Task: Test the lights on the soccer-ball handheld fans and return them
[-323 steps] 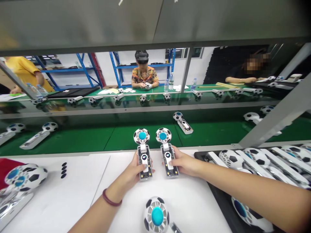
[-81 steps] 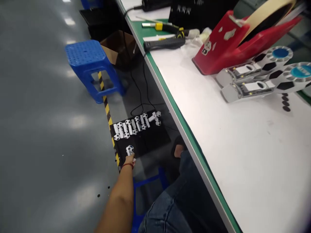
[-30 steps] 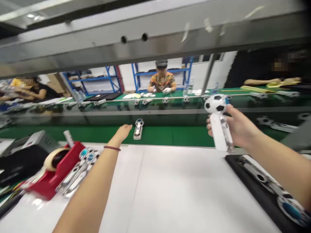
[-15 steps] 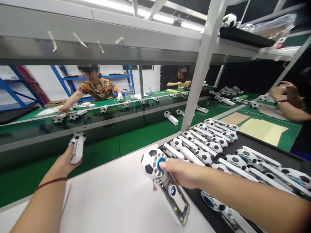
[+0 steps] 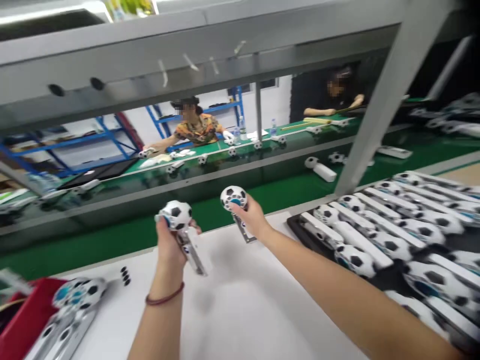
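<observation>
Two soccer-ball handheld fans [image 5: 176, 215] are up off the white worktable [image 5: 240, 310], one in each hand, and they're close together without touching! The left hand [image 5: 168, 240] is closed firmly around the first fan just below its ball head, with the clear handle [image 5: 193, 252] slanting down to the right. Over to the right, the right hand [image 5: 251, 217] has a narrower grip on the second fan [image 5: 233, 197], pinching it under the ball while its slim handle [image 5: 243, 231] points down toward the table.

Now for the count, and this looks like a long way from done! The black tray [image 5: 294, 222] on the right is packed with rows of white-handled fans [image 5: 390, 240], ball heads lying side by side, and that's clearly where the bulk of the units sit. At near left, a pair of fans [image 5: 75, 295] lies by a red holder [image 5: 26, 310], with a short row of small black pads [image 5: 125, 275] on the table just beyond them.

Farther out, a single white-handled fan [image 5: 320, 170] lies on the green conveyor belt [image 5: 112, 245]. Across the line, a co-worker in a patterned shirt [image 5: 197, 129] reaches along the far bench, where small fans [image 5: 232, 151] stand spaced out in a line. Another co-worker in dark clothes [image 5: 333, 92] works farther to the right.
</observation>
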Motion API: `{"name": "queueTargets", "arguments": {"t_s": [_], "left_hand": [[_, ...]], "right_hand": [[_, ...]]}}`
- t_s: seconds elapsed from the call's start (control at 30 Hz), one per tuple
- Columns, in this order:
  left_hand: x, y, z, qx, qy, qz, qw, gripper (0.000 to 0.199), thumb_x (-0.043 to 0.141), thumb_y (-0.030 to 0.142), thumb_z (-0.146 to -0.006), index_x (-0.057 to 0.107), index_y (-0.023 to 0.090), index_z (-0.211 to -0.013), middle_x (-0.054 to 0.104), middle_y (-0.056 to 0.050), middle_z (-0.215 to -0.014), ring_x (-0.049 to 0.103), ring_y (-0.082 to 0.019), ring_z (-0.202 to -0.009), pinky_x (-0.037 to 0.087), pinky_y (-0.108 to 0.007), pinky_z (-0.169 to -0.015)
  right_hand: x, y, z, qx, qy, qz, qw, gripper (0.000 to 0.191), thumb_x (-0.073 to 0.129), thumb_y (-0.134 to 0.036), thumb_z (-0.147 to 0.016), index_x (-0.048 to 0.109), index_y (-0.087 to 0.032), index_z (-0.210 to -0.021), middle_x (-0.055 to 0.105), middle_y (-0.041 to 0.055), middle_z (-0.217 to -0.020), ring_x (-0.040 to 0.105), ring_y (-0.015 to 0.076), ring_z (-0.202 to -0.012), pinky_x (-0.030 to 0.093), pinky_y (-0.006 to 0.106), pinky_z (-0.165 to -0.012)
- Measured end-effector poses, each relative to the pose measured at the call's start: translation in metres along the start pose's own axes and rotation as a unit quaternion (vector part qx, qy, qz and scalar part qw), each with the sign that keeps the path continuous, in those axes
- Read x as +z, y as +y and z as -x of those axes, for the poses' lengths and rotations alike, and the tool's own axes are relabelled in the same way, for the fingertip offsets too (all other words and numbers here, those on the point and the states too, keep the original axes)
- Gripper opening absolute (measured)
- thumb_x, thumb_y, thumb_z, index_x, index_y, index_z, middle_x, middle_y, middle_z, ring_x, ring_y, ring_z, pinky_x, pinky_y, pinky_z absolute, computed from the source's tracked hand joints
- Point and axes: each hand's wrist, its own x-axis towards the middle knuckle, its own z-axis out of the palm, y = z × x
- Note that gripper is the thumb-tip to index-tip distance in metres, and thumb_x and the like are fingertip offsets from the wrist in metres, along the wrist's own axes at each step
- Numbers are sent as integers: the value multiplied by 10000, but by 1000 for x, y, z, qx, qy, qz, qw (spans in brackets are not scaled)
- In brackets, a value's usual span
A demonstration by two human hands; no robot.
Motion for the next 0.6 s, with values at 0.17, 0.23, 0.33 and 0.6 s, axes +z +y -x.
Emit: {"name": "queueTargets", "arguments": {"t_s": [0.17,0.23,0.33,0.6], "left_hand": [[-23,-51,6,116,-7,-121,986,641,691,571,-566,481,184,-1033,627,-37,-817,613,-179,-638,485,-278,-566],[-35,-71,8,84,-33,-164,982,618,719,470,-597,456,202,-1088,612,-54,-968,620,-188,-782,484,-301,-700],[-49,-92,11,-26,-114,-210,971,471,691,447,-656,511,157,-981,622,-73,-896,603,-198,-798,464,-305,-716],[-58,-99,13,-182,-186,3,966,345,627,371,-751,444,196,-985,591,-28,-787,581,-168,-676,454,-298,-647]], "right_hand": [[2,56,12,-35,20,-100,994,459,659,-437,-670,531,-201,-1042,619,46,-981,572,191,-900,440,324,-828],[-2,74,16,-2,-26,-98,995,484,683,-426,-659,511,-217,-1061,619,41,-994,574,189,-914,443,320,-824],[-3,89,18,118,-88,-102,984,470,688,-499,-641,507,-209,-963,633,23,-797,599,180,-715,471,304,-646],[9,80,28,289,-118,-286,906,596,764,-314,-546,394,-253,-1009,605,-27,-742,597,157,-659,485,306,-629]]}}
